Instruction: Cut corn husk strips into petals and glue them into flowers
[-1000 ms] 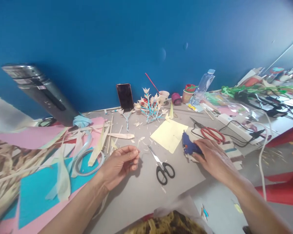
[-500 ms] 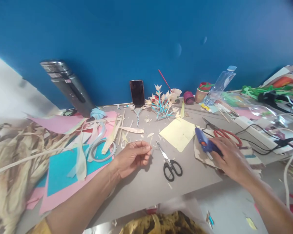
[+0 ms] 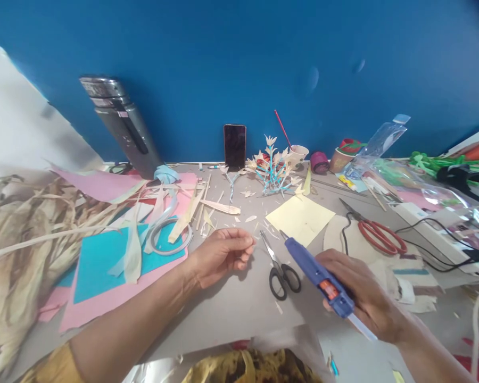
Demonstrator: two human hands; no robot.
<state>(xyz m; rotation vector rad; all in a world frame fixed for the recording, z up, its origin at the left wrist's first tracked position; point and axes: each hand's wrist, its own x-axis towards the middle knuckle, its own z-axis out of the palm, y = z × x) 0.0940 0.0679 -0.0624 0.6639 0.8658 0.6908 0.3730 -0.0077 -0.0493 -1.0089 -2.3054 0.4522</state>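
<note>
My right hand (image 3: 359, 290) is wrapped around a blue glue gun (image 3: 315, 274), lifted off the table with its nozzle pointing up-left toward my left hand. My left hand (image 3: 221, 254) hovers over the grey table (image 3: 239, 308), its fingers pinched together on a tiny pale piece that is too small to name. Black-handled scissors (image 3: 278, 266) lie on the table between the two hands. A pale yellow paper square (image 3: 300, 218) lies just beyond the scissors.
A blue-and-cream paper flower craft (image 3: 273, 170), a phone (image 3: 234, 146) leaning on the blue wall, cups and a metal flask (image 3: 122, 125) stand at the back. Red scissors (image 3: 377, 234) and cables lie right. Dried husks (image 3: 19, 239), pink and cyan paper (image 3: 104, 260) and a tape ring cover the left.
My right hand has picked the glue gun up from the cardboard at the right and brought it toward the left hand. The left hand stays pinched. The camera has turned left.
</note>
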